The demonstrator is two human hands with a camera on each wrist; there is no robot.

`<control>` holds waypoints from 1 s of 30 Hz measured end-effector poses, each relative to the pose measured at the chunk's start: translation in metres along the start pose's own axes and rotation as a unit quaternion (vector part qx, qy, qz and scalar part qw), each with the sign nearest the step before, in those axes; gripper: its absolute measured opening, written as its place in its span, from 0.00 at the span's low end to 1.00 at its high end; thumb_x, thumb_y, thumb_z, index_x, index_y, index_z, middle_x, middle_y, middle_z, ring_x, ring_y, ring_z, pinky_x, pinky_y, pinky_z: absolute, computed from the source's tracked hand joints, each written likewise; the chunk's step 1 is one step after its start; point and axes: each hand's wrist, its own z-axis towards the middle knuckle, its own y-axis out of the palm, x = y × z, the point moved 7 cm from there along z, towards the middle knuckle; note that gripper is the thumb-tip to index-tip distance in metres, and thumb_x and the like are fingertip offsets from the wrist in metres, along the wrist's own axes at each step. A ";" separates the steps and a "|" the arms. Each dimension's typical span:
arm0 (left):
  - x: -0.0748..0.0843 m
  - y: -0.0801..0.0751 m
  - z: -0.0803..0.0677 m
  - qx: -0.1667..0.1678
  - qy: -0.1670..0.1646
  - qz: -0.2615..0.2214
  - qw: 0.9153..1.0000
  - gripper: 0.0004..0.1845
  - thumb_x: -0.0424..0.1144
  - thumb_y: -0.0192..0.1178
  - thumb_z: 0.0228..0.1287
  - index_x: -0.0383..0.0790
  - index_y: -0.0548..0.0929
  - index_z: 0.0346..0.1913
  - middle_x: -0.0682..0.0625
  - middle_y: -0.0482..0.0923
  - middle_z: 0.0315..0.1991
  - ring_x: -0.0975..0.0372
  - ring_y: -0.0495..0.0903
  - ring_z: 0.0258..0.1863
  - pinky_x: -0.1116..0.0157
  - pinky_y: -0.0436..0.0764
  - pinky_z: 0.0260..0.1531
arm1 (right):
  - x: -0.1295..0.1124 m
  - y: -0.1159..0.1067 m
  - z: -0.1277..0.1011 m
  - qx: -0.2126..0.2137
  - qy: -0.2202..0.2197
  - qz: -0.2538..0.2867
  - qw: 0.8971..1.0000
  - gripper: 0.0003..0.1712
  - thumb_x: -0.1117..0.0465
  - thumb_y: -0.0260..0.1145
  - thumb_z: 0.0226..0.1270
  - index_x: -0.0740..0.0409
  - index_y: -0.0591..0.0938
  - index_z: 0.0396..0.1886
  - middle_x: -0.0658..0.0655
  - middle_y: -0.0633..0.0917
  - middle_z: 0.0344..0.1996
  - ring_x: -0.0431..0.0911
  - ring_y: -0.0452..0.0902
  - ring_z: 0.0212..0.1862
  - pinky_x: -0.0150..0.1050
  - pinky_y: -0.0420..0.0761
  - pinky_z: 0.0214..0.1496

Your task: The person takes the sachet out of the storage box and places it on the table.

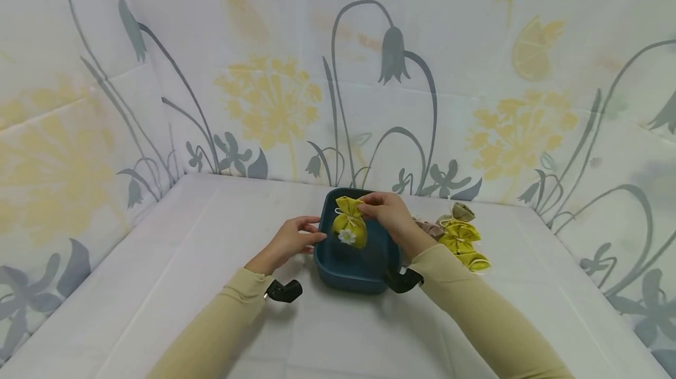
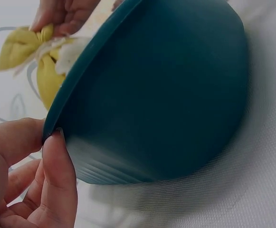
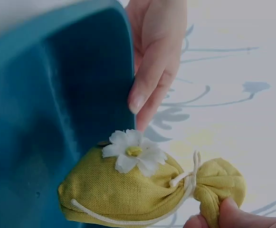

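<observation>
A yellow drawstring pouch (image 1: 350, 230) with a white cloth flower hangs over the dark blue container (image 1: 351, 286). My right hand (image 1: 389, 213) pinches the pouch by its gathered top, above the white cord. In the right wrist view the pouch (image 3: 123, 190) lies sideways across the frame, its flower facing the camera. My left hand (image 1: 293, 236) is at the container's left side. As the left wrist view shows, thumb and finger of that left hand (image 2: 38, 175) pinch the container's rim. Within the container, the part that shows is bare blue floor and wall.
Right of the container lies a group of pouches: yellow ones (image 1: 460, 237), a grey-brown one (image 1: 463, 212) behind them, and a brownish one (image 1: 430, 229) partly hidden by my right arm. A white cloth (image 1: 227, 209) covers the table. A flower-patterned curtain (image 1: 274, 103) stands behind.
</observation>
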 end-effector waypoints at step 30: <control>-0.001 0.000 0.000 0.003 0.006 0.000 1.000 0.28 0.34 0.65 0.58 0.37 0.71 0.62 0.42 0.73 0.44 0.60 0.79 0.30 0.64 0.82 0.32 | -0.011 -0.058 -0.075 0.020 -0.075 0.002 0.997 0.13 0.68 0.55 0.69 0.74 0.74 0.48 0.56 0.78 0.37 0.46 0.74 0.38 0.28 0.77 0.37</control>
